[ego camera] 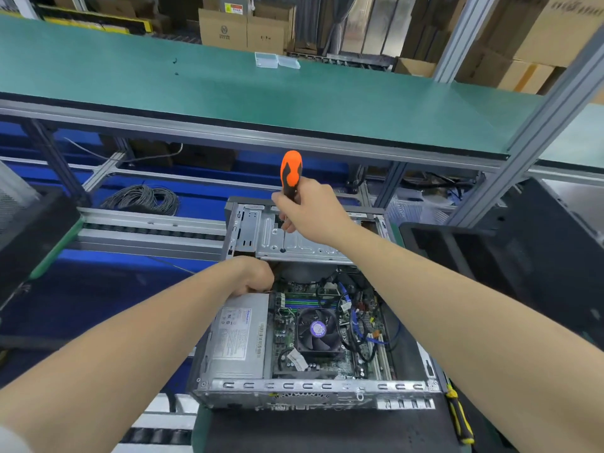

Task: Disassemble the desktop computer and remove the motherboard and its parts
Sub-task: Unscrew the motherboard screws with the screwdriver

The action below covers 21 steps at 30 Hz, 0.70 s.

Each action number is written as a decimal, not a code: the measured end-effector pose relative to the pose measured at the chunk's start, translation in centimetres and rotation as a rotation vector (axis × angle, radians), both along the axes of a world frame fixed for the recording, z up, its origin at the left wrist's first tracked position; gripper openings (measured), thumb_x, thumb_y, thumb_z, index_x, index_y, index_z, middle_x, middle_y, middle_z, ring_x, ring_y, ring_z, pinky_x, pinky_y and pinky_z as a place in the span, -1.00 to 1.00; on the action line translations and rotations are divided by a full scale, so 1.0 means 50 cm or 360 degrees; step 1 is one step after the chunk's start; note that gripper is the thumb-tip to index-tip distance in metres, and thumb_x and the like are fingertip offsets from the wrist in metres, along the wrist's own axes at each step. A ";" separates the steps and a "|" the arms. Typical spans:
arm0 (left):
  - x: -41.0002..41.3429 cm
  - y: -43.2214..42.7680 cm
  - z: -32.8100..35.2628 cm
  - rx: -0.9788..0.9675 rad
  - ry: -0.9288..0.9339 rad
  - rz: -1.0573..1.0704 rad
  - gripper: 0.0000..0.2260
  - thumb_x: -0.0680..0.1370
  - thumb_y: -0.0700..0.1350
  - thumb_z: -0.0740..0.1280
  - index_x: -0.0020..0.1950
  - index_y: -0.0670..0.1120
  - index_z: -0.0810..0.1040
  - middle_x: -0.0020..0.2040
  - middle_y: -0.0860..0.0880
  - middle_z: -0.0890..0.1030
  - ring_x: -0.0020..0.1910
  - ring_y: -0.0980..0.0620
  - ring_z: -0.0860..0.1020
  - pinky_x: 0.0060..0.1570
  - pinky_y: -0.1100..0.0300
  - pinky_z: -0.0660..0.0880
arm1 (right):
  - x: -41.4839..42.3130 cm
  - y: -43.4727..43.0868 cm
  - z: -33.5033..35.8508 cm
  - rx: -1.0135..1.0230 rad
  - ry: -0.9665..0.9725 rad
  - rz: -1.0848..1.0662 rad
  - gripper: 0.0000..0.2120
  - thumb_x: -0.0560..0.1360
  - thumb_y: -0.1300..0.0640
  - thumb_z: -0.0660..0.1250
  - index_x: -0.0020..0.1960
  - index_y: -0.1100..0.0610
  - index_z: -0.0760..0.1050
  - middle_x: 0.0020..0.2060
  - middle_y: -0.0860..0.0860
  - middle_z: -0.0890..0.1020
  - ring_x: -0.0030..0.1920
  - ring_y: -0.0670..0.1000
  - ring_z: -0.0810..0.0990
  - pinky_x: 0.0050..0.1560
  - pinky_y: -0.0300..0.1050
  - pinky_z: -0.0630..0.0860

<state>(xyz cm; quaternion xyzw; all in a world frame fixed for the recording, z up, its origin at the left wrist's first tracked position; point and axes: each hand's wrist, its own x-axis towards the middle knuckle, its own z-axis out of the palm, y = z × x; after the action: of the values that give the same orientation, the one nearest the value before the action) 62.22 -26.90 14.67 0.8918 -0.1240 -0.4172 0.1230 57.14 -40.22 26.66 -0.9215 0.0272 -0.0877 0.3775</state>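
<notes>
Now R hand point(305, 212) grip wrapped on orange-black screwdriver point(290, 173), L hand point(253, 276) grip curled, unclear, ribbed metal drive cage point(294, 238)

The fingers of the left hand point(253, 278) are hidden behind the power supply point(240, 335), so its grasp cannot be told. The right hand point(309, 210) covers the lower handle of the screwdriver point(290, 173). The label print is too small to read. The yellow tool point(459, 416) is partly hidden by the right forearm.
</notes>
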 end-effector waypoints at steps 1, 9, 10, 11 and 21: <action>0.000 -0.005 -0.006 0.0001 0.0019 0.0026 -0.70 0.66 -0.31 0.12 0.39 -0.25 0.43 0.07 -0.18 0.58 -0.28 -0.02 0.42 -0.30 0.14 0.38 | 0.000 -0.001 0.001 0.0003 -0.0004 0.0016 -0.74 0.65 0.01 0.29 0.02 0.23 0.48 -0.23 0.11 0.70 -0.39 -0.08 0.70 -0.13 0.01 0.69; 0.013 -0.022 -0.040 0.0145 -0.0199 -0.0227 -0.66 0.70 -0.20 0.24 0.44 -0.31 0.47 0.44 -0.25 0.50 0.12 -0.12 0.51 0.14 0.06 0.49 | 0.008 -0.008 0.016 -0.0007 -0.0045 0.0008 -0.75 0.64 0.05 0.27 -0.03 0.25 0.47 -0.27 0.11 0.70 -0.41 -0.07 0.70 -0.18 -0.04 0.67; 0.010 -0.019 -0.038 0.0116 -0.0198 -0.0200 -0.67 0.70 -0.19 0.24 0.44 -0.30 0.48 0.45 -0.24 0.49 0.14 -0.12 0.51 0.17 0.05 0.48 | 0.009 -0.009 0.022 -0.0013 -0.0059 0.0004 -0.75 0.65 0.05 0.27 -0.03 0.25 0.47 -0.29 0.10 0.70 -0.43 -0.07 0.69 -0.23 -0.08 0.66; 0.010 -0.018 -0.039 0.0086 -0.0194 -0.0194 -0.67 0.71 -0.18 0.23 0.44 -0.29 0.48 0.45 -0.23 0.48 0.19 -0.12 0.52 0.20 0.06 0.47 | 0.011 -0.010 0.028 -0.0031 -0.0074 -0.0005 -0.74 0.65 0.05 0.27 -0.04 0.25 0.47 -0.30 0.09 0.71 -0.43 -0.07 0.69 -0.26 -0.10 0.64; 0.001 -0.013 -0.043 -0.0459 0.0324 0.0385 -0.58 0.76 -0.16 0.12 0.57 -0.29 0.12 0.17 -0.26 0.68 -0.20 -0.10 0.64 -0.12 0.03 0.57 | 0.032 -0.015 0.065 0.0051 -0.0014 -0.0098 -0.75 0.63 0.09 0.24 -0.10 0.26 0.49 -0.34 0.11 0.70 -0.47 -0.01 0.69 -0.39 -0.28 0.59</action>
<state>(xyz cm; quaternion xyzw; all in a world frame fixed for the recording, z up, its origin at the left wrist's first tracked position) 62.26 -27.55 12.50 0.8267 -0.0614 -0.4652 0.3104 58.73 -40.96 29.91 -0.9136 0.0555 -0.1030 0.3895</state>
